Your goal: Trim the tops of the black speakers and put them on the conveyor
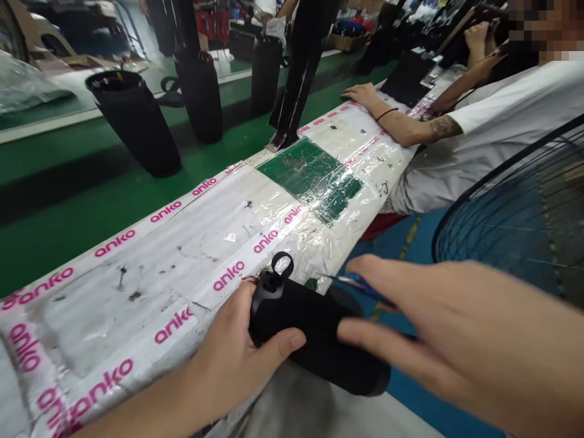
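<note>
Well beyond your left hand, upright black cylinders point(134, 125) stand on a green surface. Nearer, the bench point(137, 292) is covered with clear plastic film and pink-printed "anko" tape. Your left hand point(228, 356) is clamped on the near end of a black cylindrical speaker point(314, 334), with the thumb across its fabric cover. The speaker is held between your hands, just past the bench edge. Expect a stiff body under a soft, lightly gripping cover, and a fair weight for its size. Support it around the body with a full grip, as your left hand does now. Do not lift it by the rubber carry loop point(281, 264) above your left hand. Keep clear of the fine red wires point(250, 279) just beside that loop, which are likely to be fragile. Your right hand point(429, 328) is open, with the fingers spread apart above the speaker's far half; you cannot tell whether they touch it. A thin blue item point(360, 288) lies just beyond the right forefinger, and its contact with the hand cannot be determined. Farther right of that hand stands a wire fan guard point(504, 225).
</note>
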Tool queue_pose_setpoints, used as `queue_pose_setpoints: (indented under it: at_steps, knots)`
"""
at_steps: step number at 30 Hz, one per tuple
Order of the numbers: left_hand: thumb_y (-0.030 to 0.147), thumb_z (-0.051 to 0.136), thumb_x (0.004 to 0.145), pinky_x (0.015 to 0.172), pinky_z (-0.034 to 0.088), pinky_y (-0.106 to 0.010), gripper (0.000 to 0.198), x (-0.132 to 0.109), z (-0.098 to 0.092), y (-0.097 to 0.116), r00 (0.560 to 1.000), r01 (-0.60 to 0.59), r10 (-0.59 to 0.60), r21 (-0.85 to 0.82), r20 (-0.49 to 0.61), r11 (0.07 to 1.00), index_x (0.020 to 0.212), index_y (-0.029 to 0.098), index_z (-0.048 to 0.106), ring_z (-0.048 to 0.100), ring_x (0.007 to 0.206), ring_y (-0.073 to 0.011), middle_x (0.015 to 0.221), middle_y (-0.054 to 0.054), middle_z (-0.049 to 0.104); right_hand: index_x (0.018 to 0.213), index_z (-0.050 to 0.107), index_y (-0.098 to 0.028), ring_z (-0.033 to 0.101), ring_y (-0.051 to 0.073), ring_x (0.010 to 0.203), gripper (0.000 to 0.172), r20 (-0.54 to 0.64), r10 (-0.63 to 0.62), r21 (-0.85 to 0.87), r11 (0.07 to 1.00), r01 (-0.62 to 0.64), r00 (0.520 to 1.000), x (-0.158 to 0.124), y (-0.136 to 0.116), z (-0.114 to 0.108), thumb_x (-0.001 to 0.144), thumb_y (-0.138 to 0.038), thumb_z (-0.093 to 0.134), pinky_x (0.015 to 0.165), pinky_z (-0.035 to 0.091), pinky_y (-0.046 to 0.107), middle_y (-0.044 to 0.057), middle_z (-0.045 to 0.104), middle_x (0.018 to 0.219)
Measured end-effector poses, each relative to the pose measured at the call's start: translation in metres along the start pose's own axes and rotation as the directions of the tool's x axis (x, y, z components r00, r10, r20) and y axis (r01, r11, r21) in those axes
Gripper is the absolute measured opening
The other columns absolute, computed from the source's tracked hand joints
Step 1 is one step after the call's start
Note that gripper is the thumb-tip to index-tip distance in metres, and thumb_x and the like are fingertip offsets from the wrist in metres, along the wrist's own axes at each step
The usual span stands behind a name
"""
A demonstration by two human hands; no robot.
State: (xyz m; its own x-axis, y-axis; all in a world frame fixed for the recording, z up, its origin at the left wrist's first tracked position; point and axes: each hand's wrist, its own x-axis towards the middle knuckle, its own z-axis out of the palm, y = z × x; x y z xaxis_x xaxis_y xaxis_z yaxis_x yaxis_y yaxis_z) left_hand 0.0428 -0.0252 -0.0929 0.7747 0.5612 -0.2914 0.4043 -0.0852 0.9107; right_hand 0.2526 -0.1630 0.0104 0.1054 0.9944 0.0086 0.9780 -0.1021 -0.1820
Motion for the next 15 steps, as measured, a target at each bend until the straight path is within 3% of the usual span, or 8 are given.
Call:
queue_pose_setpoints:
  at_steps: [1,3,5,7,10,13,15]
  knots:
    - [0.063,0.072,0.088,0.081,0.057,-0.046,0.053,0.000,0.000,0.001,1.000,0.007,-0.007,-0.023,0.000,1.000,0.116,0.020,0.056,0.069,0.099,-0.0338,0.108,-0.011,0.071,0.092,0.059,-0.026,0.055,0.017,0.046,0.038,0.036,0.002,0.048,0.999,-0.003,0.999,-0.002,-0.003,0.010,0.082,-0.055,0.080,0.044,0.027,0.031,-0.003,0.065,0.071]
    - [0.061,0.076,0.086,0.087,0.057,-0.049,0.056,0.001,-0.001,0.002,1.000,0.020,-0.019,-0.067,0.014,0.998,0.118,0.021,0.056,0.067,0.105,-0.0345,0.112,-0.012,0.069,0.098,0.058,-0.024,0.064,0.022,0.055,0.051,0.117,0.119,0.165,0.977,-0.137,0.986,-0.004,-0.006,0.030,0.068,-0.046,0.093,0.044,0.038,0.031,0.000,0.070,0.078]
    - [0.059,0.083,0.079,0.094,0.055,-0.053,0.064,0.005,-0.004,0.001,1.000,-0.019,0.020,-0.079,0.022,0.997,0.123,0.022,0.055,0.064,0.111,-0.0352,0.118,-0.011,0.064,0.105,0.060,-0.024,0.068,0.023,0.063,0.046,0.231,0.255,0.335,0.885,-0.323,0.939,-0.003,0.000,0.044,0.073,-0.040,0.089,0.049,0.047,0.031,0.000,0.071,0.080]
    - [0.055,0.089,0.074,0.104,0.051,-0.055,0.067,0.011,-0.007,-0.001,0.992,-0.128,0.128,-0.031,-0.011,0.991,0.124,0.024,0.057,0.058,0.121,-0.0362,0.124,-0.011,0.059,0.108,0.062,-0.024,0.072,0.024,0.076,0.039,0.340,0.308,0.548,0.703,-0.454,0.888,0.000,0.017,0.051,0.081,-0.041,0.083,0.061,0.055,0.032,0.002,0.074,0.089]
    - [0.046,0.084,0.085,0.113,0.044,-0.055,0.044,0.020,-0.010,-0.006,0.967,-0.245,0.248,0.063,-0.055,0.968,0.118,0.026,0.062,0.049,0.131,-0.0355,0.130,-0.011,0.057,0.105,0.065,-0.023,0.071,0.029,0.097,0.041,0.406,0.290,0.737,0.457,-0.498,0.867,0.007,0.050,0.057,0.080,-0.050,0.084,0.079,0.058,0.037,0.007,0.074,0.103]
    - [0.040,0.072,0.097,0.114,0.042,-0.053,0.026,0.025,-0.009,-0.012,0.962,-0.270,0.272,0.061,-0.032,0.961,0.118,0.027,0.062,0.044,0.138,-0.0342,0.130,-0.010,0.060,0.102,0.065,-0.022,0.069,0.026,0.086,0.052,0.421,0.271,0.770,0.397,-0.499,0.866,0.011,0.065,0.064,0.073,-0.059,0.087,0.071,0.058,0.035,0.006,0.071,0.097]
    - [0.041,0.070,0.099,0.115,0.042,-0.051,0.025,0.024,-0.009,-0.014,0.961,-0.272,0.273,0.030,-0.047,0.962,0.117,0.027,0.060,0.038,0.143,-0.0340,0.132,-0.010,0.057,0.105,0.064,-0.021,0.065,0.021,0.075,0.058,0.435,0.262,0.783,0.362,-0.505,0.862,0.012,0.060,0.070,0.071,-0.063,0.087,0.062,0.055,0.031,0.004,0.068,0.093]
